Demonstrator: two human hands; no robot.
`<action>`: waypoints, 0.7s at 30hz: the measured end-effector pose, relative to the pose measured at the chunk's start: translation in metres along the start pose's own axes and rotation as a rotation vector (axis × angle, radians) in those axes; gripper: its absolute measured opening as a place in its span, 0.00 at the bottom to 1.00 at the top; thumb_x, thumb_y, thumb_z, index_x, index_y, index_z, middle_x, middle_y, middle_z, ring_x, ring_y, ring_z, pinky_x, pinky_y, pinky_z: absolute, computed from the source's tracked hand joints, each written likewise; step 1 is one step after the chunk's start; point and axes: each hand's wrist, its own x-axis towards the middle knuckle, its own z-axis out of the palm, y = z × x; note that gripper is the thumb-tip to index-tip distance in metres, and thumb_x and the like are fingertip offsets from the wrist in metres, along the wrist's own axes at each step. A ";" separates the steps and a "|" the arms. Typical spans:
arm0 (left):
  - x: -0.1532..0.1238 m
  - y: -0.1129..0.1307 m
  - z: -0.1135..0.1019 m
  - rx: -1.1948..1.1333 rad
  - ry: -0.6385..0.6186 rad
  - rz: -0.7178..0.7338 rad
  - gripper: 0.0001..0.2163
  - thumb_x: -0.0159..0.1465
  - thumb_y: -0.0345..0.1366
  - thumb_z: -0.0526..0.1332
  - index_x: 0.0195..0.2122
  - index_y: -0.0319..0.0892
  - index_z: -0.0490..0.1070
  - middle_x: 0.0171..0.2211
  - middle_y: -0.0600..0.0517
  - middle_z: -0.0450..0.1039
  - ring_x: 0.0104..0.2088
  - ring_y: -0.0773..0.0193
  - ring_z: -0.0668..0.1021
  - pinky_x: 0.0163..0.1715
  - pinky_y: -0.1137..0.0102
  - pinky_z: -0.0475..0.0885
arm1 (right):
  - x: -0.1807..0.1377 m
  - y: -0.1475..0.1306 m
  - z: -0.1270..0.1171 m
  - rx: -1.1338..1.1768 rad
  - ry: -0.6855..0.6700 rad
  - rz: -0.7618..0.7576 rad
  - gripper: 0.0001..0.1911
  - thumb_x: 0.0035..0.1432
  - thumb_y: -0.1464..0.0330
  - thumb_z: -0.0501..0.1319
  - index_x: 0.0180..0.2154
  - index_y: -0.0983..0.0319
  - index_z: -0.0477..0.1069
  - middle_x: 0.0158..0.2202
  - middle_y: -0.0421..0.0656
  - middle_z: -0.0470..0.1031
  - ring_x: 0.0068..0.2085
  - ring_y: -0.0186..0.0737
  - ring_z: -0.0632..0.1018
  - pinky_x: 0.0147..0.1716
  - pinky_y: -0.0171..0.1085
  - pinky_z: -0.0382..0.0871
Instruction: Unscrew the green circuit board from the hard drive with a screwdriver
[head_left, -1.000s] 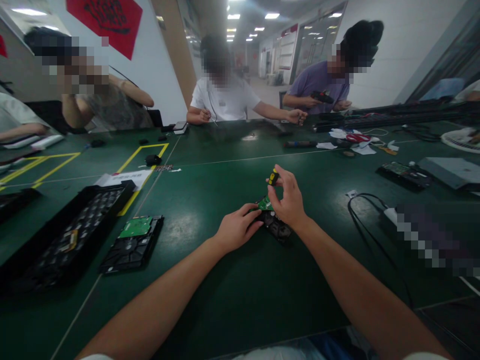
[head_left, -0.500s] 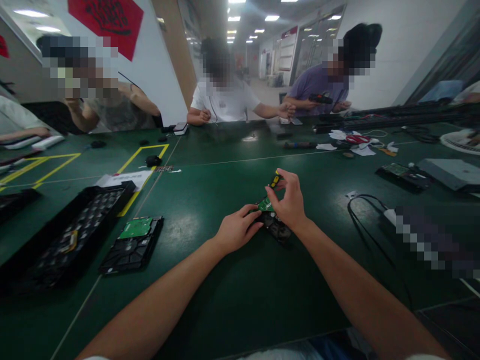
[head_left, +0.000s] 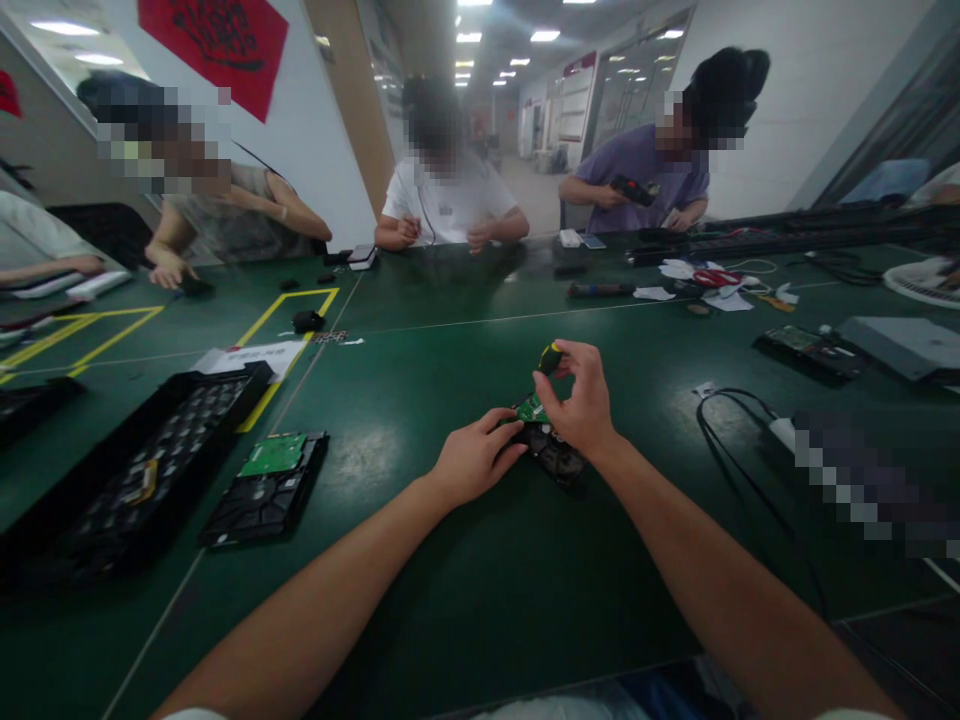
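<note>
Hard drive (head_left: 556, 455), laid on the green table (head_left: 450, 610), is apparently at the screw-turning stage; for the next turn, firm bracing and a straight, seated tool are called for. Its long axis seems to run from far left to near right. Against its left edge the half-spread left hand (head_left: 474, 462) is rested; by the right hand (head_left: 583, 402), above the green board (head_left: 530, 408) at its outward-pointing end, a screwdriver (head_left: 550, 358) is pinched, tip hidden.

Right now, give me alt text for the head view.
A person's right hand holds a black-and-yellow tool handle over a black device with a green circuit board; the left hand touches the device. A similar device and a black tray lie left; co-workers are across the green table.
</note>
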 end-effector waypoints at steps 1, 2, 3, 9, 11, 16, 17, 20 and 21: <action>0.000 0.000 0.000 0.001 0.002 0.001 0.19 0.75 0.47 0.56 0.61 0.45 0.71 0.62 0.45 0.71 0.56 0.52 0.81 0.51 0.56 0.82 | 0.000 0.000 0.000 0.010 -0.010 0.002 0.31 0.65 0.69 0.64 0.65 0.52 0.58 0.59 0.51 0.67 0.48 0.47 0.80 0.45 0.49 0.82; 0.000 -0.001 0.001 0.002 0.003 0.001 0.19 0.75 0.47 0.56 0.61 0.46 0.71 0.62 0.45 0.71 0.55 0.52 0.81 0.51 0.56 0.82 | 0.000 -0.001 0.000 0.023 -0.020 0.008 0.31 0.66 0.70 0.63 0.66 0.52 0.57 0.60 0.51 0.67 0.49 0.47 0.81 0.47 0.50 0.82; 0.000 -0.001 0.001 0.004 0.004 0.001 0.19 0.75 0.47 0.55 0.61 0.46 0.71 0.62 0.45 0.71 0.55 0.52 0.81 0.51 0.56 0.82 | 0.000 -0.001 0.001 0.037 -0.028 0.018 0.31 0.67 0.70 0.62 0.67 0.52 0.56 0.62 0.52 0.67 0.50 0.47 0.81 0.50 0.51 0.82; -0.001 -0.003 0.003 0.010 -0.001 0.004 0.19 0.76 0.47 0.55 0.62 0.45 0.71 0.62 0.44 0.71 0.56 0.52 0.80 0.50 0.56 0.82 | -0.002 -0.001 0.004 0.064 -0.039 0.072 0.32 0.67 0.70 0.62 0.67 0.53 0.54 0.62 0.51 0.71 0.52 0.48 0.83 0.54 0.53 0.80; -0.001 -0.002 0.002 0.016 -0.001 -0.001 0.19 0.75 0.47 0.55 0.62 0.45 0.71 0.62 0.45 0.71 0.56 0.51 0.80 0.50 0.55 0.82 | -0.002 -0.001 0.004 0.031 -0.025 0.072 0.31 0.67 0.69 0.63 0.67 0.52 0.56 0.60 0.50 0.72 0.50 0.48 0.83 0.52 0.53 0.81; -0.001 -0.002 0.002 0.015 -0.006 0.000 0.19 0.75 0.47 0.55 0.62 0.46 0.71 0.63 0.45 0.71 0.55 0.52 0.81 0.49 0.56 0.83 | 0.000 -0.004 0.000 -0.065 -0.017 -0.007 0.31 0.65 0.69 0.65 0.66 0.52 0.59 0.57 0.49 0.73 0.51 0.50 0.80 0.49 0.53 0.81; -0.001 -0.002 0.001 0.013 -0.004 0.002 0.19 0.75 0.47 0.55 0.62 0.46 0.71 0.63 0.45 0.71 0.55 0.52 0.81 0.50 0.56 0.83 | 0.001 -0.004 0.000 -0.073 -0.019 -0.022 0.31 0.65 0.69 0.65 0.66 0.52 0.60 0.56 0.49 0.73 0.52 0.50 0.79 0.49 0.53 0.81; -0.001 -0.002 0.001 0.006 -0.002 0.006 0.19 0.75 0.47 0.55 0.62 0.46 0.71 0.63 0.45 0.71 0.56 0.53 0.81 0.51 0.57 0.82 | 0.001 -0.006 -0.001 -0.070 -0.041 -0.026 0.31 0.65 0.70 0.64 0.67 0.52 0.59 0.56 0.49 0.73 0.52 0.50 0.79 0.51 0.53 0.79; -0.001 -0.002 0.001 0.005 -0.001 0.006 0.19 0.75 0.47 0.55 0.62 0.46 0.71 0.63 0.45 0.71 0.55 0.53 0.81 0.51 0.57 0.82 | 0.000 -0.007 -0.001 -0.060 -0.056 -0.015 0.32 0.65 0.70 0.63 0.67 0.52 0.58 0.57 0.49 0.73 0.52 0.50 0.79 0.52 0.53 0.79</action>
